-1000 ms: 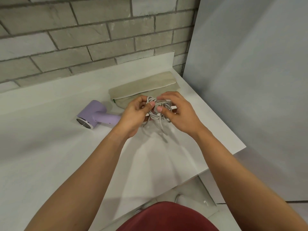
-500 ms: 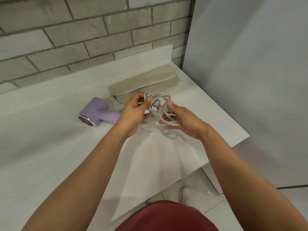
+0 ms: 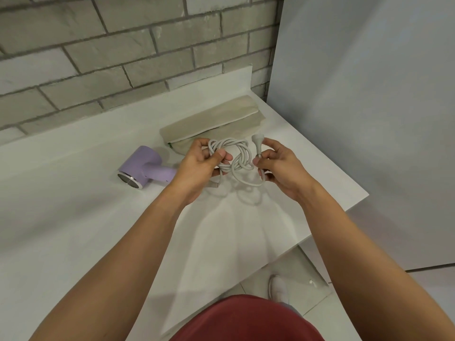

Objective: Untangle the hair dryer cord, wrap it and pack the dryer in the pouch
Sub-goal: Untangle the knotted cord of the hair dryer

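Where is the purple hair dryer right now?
In the head view, the purple hair dryer lies on the white counter, left of the left hand and the beige pouch.

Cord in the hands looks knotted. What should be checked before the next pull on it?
1. Plug free of the loops: ok, it sticks up above the right hand, which pinches the cord just below it.
2. Left hand grips the bundled loops: ok.
3. Cord untangled: not ok, loops are twisted together between the hands.
4. Hair dryer lying steady on the table: ok.
5. Pouch open for packing: cannot tell.
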{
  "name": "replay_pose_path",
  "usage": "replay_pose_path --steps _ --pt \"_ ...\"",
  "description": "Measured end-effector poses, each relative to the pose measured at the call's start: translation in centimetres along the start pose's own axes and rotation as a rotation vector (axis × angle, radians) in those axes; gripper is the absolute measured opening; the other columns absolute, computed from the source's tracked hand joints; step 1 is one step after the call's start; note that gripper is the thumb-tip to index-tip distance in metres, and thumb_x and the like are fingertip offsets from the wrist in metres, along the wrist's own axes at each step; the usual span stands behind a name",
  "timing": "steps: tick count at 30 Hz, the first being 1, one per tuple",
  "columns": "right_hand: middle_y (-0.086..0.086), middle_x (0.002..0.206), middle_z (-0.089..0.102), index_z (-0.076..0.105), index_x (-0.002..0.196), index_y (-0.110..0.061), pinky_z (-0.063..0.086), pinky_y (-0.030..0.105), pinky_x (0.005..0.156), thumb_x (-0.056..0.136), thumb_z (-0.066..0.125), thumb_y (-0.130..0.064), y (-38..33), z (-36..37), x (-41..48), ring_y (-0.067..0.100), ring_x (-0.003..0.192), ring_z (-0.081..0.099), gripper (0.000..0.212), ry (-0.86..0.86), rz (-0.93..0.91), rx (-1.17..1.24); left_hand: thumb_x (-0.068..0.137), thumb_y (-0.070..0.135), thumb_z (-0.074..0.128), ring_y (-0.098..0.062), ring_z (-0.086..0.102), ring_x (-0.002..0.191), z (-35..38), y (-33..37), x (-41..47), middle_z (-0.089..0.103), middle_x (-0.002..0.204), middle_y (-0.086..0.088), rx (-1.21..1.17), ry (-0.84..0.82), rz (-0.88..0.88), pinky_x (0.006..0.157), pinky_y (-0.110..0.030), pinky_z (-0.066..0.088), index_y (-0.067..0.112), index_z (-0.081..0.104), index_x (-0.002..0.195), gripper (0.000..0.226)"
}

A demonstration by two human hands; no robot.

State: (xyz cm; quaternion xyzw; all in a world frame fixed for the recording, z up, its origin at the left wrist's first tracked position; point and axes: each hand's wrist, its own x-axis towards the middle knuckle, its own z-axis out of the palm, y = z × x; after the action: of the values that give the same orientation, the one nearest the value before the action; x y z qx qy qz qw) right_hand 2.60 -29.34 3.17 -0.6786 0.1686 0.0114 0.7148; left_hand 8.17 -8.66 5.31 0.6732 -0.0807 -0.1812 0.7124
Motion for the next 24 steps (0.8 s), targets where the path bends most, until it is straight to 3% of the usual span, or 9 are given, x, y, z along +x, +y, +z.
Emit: replay_pose_path --steps 3,6,11,15,18,21,24 --pt "0.005 0.091 0.063 0.034 0.156 -0.037 0.055 0.032 0.071 0.094 0.069 0.002 -0.2 -0.9 -0.1 0.018 0.076 0.064 0.081 0.035 -0.023 0.028 0.099 -0.001 0.062 -0.016 0.068 0.082 -0.5 0.2 -0.1 0.069 0.094 -0.004 0.028 -0.009 -0.038 0.077 -0.036 0.062 0.019 0.044 0.139 0.049" --pt "0.011 0.096 0.059 0.027 0.159 -0.037 0.057 0.028 0.067 0.095 0.068 0.001 -0.5 -1.7 0.0 0.015 0.072 0.065 0.086 0.099 -0.034 0.062 0.098 -0.008 0.057 -0.016 0.065 0.081 -0.9 0.3 0.1 0.057 0.097 -0.005 0.022 -0.034 -0.057 0.086 -0.045 0.062 0.019 0.054 0.14 0.051" --pt "0.006 0.088 0.061 0.045 0.145 -0.031 0.055 0.028 0.065 0.091 0.075 -0.001 -1.1 -2.8 0.4 0.017 0.073 0.066 0.068 0.125 -0.078 0.084 0.093 -0.016 0.055 -0.022 0.067 0.085 -0.8 0.3 0.7 0.059 0.101 -0.006 0.079 -0.012 -0.052 0.086 -0.048 0.061 0.022 0.062 0.132 0.056" --pt "0.01 0.097 0.065 0.045 0.129 -0.016 0.06 0.033 0.071 0.089 0.079 -0.005 -1.3 -3.6 0.7 0.026 0.072 0.069 0.054 0.2 -0.114 0.042 0.088 -0.016 0.054 -0.02 0.065 0.071 -0.4 0.4 0.8 0.069 0.087 -0.004 0.162 0.019 -0.047 0.08 -0.048 0.059 0.02 0.075 0.108 0.045" --pt "0.013 0.098 0.061 0.044 0.132 -0.012 0.065 0.039 0.077 0.088 0.082 -0.009 -0.9 -4.4 1.0 0.022 0.068 0.07 0.059 0.229 -0.077 -0.039 0.087 -0.012 0.055 -0.026 0.056 0.074 0.0 0.7 0.8 0.061 0.078 -0.011 0.161 0.054 -0.079 0.08 -0.049 0.055 0.014 0.072 0.085 0.031" --pt "0.01 0.094 0.064 0.034 0.146 -0.019 0.066 0.037 0.082 0.089 0.083 -0.015 0.0 -4.9 1.1 0.018 0.064 0.067 0.075 0.202 0.058 -0.148 0.093 -0.003 0.055 -0.022 0.067 0.074 0.7 1.1 0.8 0.063 0.073 -0.011 0.08 0.063 -0.112 0.08 -0.045 0.051 0.01 0.063 0.081 0.02" --pt "0.015 0.11 0.068 0.033 0.152 -0.017 0.065 0.028 0.073 0.093 0.079 -0.018 1.2 -4.7 1.0 0.018 0.067 0.066 0.075 0.113 0.163 -0.262 0.096 0.008 0.059 -0.02 0.069 0.073 1.3 1.3 0.6 0.058 0.067 -0.004 0.068 0.052 -0.093 0.078 -0.043 0.047 0.009 0.059 0.084 0.012"
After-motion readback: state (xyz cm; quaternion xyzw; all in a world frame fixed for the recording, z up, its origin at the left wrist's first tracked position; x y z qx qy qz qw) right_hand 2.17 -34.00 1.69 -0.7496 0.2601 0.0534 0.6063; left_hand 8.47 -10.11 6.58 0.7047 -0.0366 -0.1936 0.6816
